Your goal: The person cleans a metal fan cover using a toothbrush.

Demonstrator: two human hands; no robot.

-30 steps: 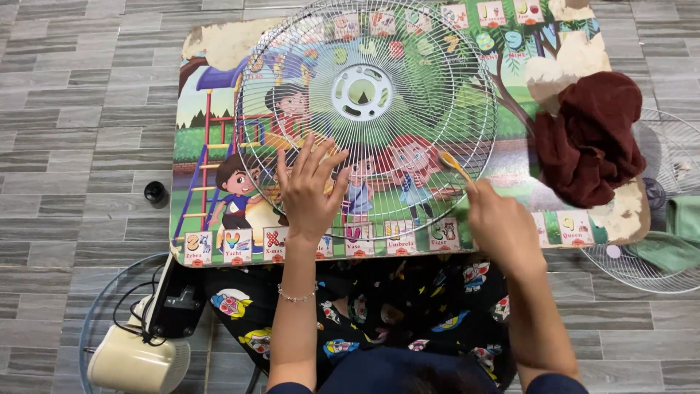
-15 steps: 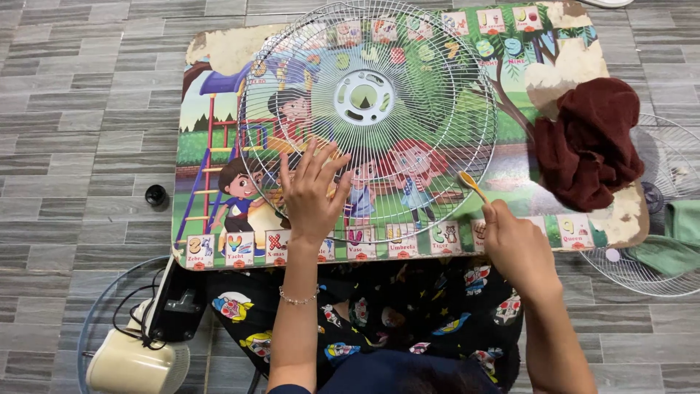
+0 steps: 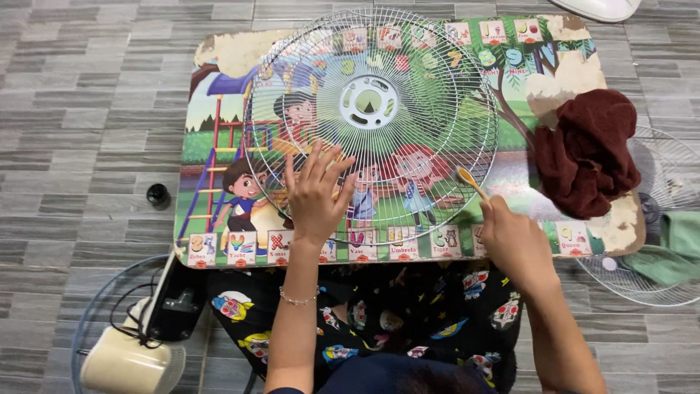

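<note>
A round white wire fan guard lies flat on a small low table with a colourful cartoon top. My left hand presses flat on the guard's lower left part, fingers spread. My right hand grips a small brush with an orange-yellow handle; its head touches the guard's lower right rim.
A dark red cloth is bunched on the table's right end. Another wire guard and a green cloth lie on the floor at right. A fan motor with cord sits at lower left, a small black cap left of the table.
The right hand with the brush has slid down and to the right along the guard's rim. The left hand has stayed pressed on the guard.
</note>
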